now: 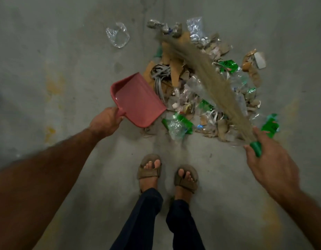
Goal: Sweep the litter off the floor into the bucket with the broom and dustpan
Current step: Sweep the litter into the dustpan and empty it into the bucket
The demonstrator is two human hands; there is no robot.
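A heap of litter [206, 83] lies on the concrete floor ahead: cardboard scraps, clear plastic, green wrappers, paper strips. My left hand [106, 121] grips the handle of a pink dustpan [138, 100], whose empty mouth sits at the heap's left edge. My right hand [269, 163] holds the green handle of a grass broom [210, 74]. The broom's blurred bristles stretch across the heap toward its far left side. No bucket is in view.
A loose clear plastic bag [118, 34] lies apart from the heap at the upper left. My two sandalled feet [166, 172] stand just short of the heap. Bare grey floor with yellow stains [53, 85] surrounds everything.
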